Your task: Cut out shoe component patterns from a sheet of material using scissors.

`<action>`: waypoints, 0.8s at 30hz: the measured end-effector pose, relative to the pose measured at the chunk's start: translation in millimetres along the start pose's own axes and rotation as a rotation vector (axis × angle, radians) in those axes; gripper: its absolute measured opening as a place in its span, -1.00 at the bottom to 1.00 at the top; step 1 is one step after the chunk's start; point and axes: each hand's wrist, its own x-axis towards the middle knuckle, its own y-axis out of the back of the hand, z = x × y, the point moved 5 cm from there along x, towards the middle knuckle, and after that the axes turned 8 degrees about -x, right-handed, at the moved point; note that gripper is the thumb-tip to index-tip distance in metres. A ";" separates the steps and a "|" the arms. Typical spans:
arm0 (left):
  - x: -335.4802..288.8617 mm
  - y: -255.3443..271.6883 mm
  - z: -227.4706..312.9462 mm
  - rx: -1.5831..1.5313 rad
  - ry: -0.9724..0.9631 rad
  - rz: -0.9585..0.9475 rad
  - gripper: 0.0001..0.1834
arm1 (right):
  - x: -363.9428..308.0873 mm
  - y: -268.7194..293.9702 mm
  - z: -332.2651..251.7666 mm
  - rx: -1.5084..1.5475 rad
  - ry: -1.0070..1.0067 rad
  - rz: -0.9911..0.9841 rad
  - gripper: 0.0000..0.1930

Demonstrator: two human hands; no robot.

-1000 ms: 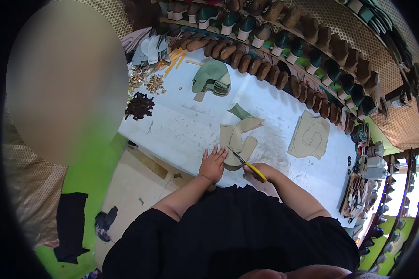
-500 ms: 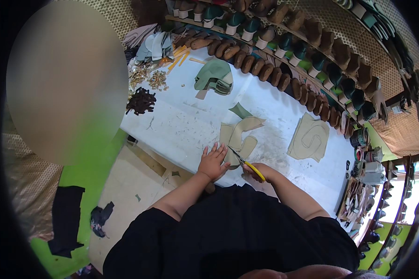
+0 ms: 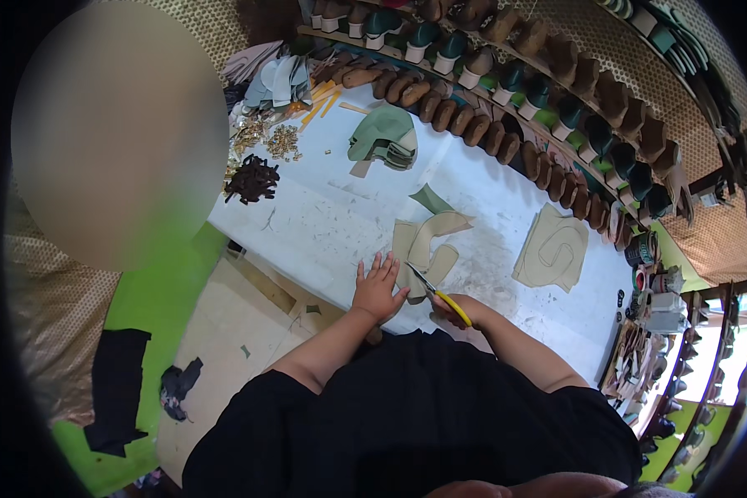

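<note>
One grip of your yellow-handled scissors (image 3: 452, 305) is hiding inside your grasping right hand (image 3: 471, 306); your flattened left hand (image 3: 377, 288) is overlapping the curving beige piece (image 3: 421, 246) lying on the white table (image 3: 332, 236).

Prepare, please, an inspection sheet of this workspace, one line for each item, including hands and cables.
Surface: white table, with dark marks.
Work things: yellow-handled scissors, blades over beige pieces.
Clutter: dark brown pile, small gold-coloured parts, green pieces.
Left hand: spread flat beside the blades.
Right hand: holds the scissors.
Cables: nothing seen.
Surroundings: green floor, black cloth, brown shoe shapes along the table's far edge.
</note>
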 end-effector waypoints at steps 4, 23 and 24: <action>1.0 -1.8 -0.5 0.005 0.017 -0.004 -0.17 | 10.2 -2.6 8.6 -0.147 -0.023 0.099 -0.30; -2.8 -8.5 -3.4 0.032 -0.172 0.015 -0.32 | 0.6 -24.8 0.7 0.532 -0.123 -0.196 -0.37; -5.3 -8.8 -4.4 0.042 -0.175 0.061 -0.38 | -0.6 -25.0 -1.4 0.534 -0.116 -0.190 -0.37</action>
